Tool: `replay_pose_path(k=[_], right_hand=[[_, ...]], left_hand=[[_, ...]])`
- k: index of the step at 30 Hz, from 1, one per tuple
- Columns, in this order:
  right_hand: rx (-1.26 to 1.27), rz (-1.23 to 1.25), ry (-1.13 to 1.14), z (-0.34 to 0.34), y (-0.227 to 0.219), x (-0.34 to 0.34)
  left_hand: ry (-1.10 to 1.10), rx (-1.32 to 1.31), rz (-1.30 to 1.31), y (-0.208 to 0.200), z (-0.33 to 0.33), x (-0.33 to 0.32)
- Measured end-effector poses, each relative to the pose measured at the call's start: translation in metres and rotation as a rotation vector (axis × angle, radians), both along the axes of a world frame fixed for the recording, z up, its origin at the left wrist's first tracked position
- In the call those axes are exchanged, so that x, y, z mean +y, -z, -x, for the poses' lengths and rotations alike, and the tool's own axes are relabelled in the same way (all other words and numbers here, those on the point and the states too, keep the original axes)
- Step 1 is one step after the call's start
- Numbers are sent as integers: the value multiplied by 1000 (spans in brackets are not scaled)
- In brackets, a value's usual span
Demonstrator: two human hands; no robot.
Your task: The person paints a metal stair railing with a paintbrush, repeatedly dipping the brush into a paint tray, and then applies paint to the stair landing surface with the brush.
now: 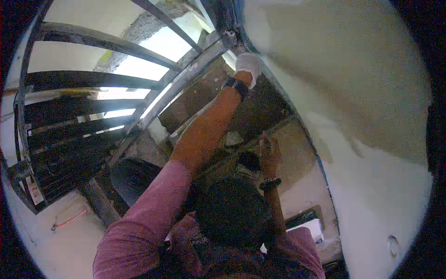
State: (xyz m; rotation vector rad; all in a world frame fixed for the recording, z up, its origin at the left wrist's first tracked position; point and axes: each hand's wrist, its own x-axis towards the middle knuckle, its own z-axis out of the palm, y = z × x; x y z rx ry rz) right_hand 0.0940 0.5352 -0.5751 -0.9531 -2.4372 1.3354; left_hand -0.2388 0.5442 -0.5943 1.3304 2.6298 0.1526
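Observation:
My left arm, in a pink sleeve, reaches up and away toward the corner where the metal frame meets the pale wall. My left hand [247, 65] is wrapped in white, a glove or a cloth, I cannot tell which; its fingers are hidden. It is close to the frame's corner post [228, 39]. A dark band [236, 87] circles that wrist. My right hand [269, 154] is bare, lower down and nearer, with its fingers stretched out and nothing visible in them. A dark beaded bracelet [270, 183] is on its wrist. Dimness blurs the details around it.
On the left, a slatted metal grille [93, 81] lets in bright light. A smooth pale wall [371, 116] curves along the right. A brown panel [260, 109] lies below my left hand. A red-handled tool [69, 220] rests at lower left, and a white flat object [310, 229] at lower right.

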Motion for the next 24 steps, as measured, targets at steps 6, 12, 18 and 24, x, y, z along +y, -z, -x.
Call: replay_pose_path(k=[6,12,18,24], right_hand=[[37,96,-9,-6,14,-6],[2,227,64,-1,14,-12],[-21,227,31,10,-2,-16],[6,392,103,8,9,-18]], left_hand=[[-211,410,33,-15,-22,22],[-229,475,231,-27,-36,34],[-349,631,116,-27,-53,33],[-684,-392,-969,-72,-55,33]])
